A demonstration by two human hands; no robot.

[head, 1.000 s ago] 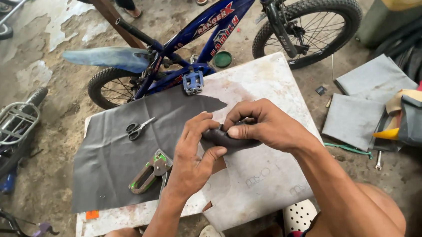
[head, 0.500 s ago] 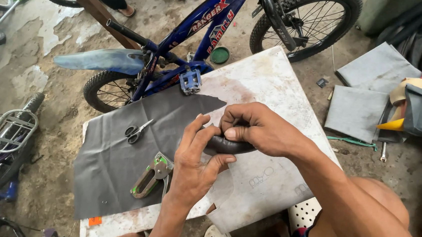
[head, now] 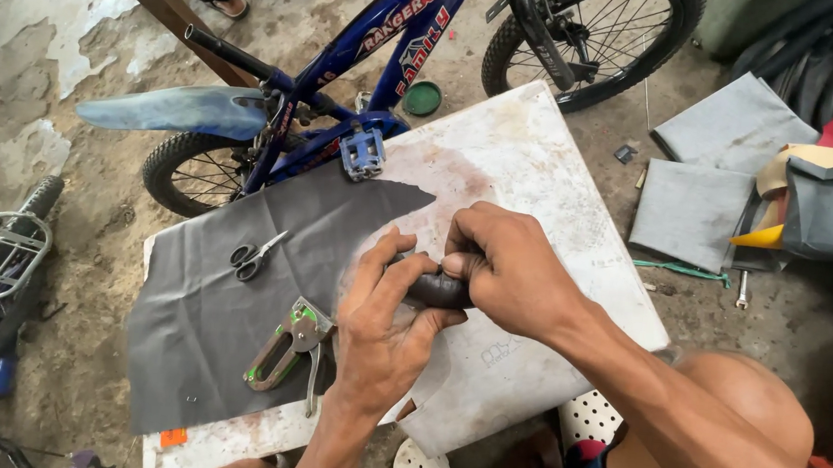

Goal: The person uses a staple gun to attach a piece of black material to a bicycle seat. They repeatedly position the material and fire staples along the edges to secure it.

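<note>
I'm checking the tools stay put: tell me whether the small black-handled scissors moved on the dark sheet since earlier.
No. The small black-handled scissors lie at the same spot on the dark sheet, up-left of the metal staple gun.

Dark grey sheet (head: 222, 318) — blue bicycle (head: 393, 34) — white board (head: 531, 164).

board: a worn white slab (head: 531, 164), scuffed and stained, set low over the concrete floor (head: 81, 89)
sheet: a big dark grey sheet (head: 222, 318) lies flat over the board's left half, its top corner reaching toward the middle
on the sheet: small scissors (head: 254, 255) near its upper part, and a green and metal staple gun (head: 287, 346) lower down, well apart from the scissors
bare part: the right half of the board shows plain white
floor: grey fabric pieces (head: 696, 211) lie just right of the board
</note>
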